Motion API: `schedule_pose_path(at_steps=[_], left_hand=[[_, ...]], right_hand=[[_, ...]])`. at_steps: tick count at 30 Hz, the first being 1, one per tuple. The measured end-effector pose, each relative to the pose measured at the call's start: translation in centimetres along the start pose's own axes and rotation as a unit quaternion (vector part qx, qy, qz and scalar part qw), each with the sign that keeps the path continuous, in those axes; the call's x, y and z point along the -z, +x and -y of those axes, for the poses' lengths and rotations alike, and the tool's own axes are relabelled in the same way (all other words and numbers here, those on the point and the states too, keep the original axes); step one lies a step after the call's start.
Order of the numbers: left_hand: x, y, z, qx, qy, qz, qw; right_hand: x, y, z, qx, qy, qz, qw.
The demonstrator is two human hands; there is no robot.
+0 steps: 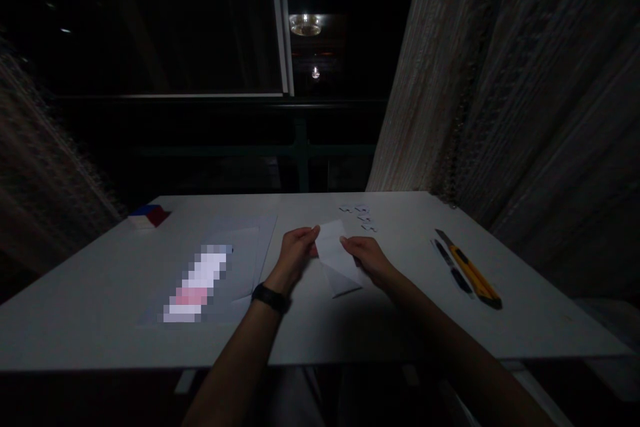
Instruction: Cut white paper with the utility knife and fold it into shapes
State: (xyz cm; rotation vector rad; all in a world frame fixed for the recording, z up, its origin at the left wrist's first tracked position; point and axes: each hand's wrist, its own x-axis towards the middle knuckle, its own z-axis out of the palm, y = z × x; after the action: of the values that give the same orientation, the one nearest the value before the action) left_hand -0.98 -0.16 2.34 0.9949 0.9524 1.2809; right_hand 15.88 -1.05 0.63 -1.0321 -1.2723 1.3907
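A small white sheet of paper (336, 257) is held just above the white table (380, 330), its lower corner pointed toward me. My left hand (295, 252), with a black watch on the wrist, pinches the sheet's left edge. My right hand (369, 257) grips its right side, fingers curled over the paper. Both hands are close together at the table's middle.
A yellow utility knife (473, 272) and a dark pen (453, 268) lie to the right. Several small paper scraps (364, 217) sit beyond the hands. Flat sheets (240, 260) lie at the left, a red-blue-white cube (149, 215) at the far left corner. Curtains hang on both sides.
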Motion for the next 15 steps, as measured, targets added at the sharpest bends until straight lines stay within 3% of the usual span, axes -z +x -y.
schedule_pose_path(at_steps=[8, 15], left_hand=[[-0.4, -0.3, 0.7, 0.021, 0.072, 0.058, 0.996], [0.2, 0.3, 1.2, -0.004, 0.084, 0.033, 0.996]], right_hand=[[0.2, 0.2, -0.2, -0.003, 0.021, -0.015, 1.0], [0.4, 0.0, -0.6, -0.036, -0.013, 0.075, 0.996]])
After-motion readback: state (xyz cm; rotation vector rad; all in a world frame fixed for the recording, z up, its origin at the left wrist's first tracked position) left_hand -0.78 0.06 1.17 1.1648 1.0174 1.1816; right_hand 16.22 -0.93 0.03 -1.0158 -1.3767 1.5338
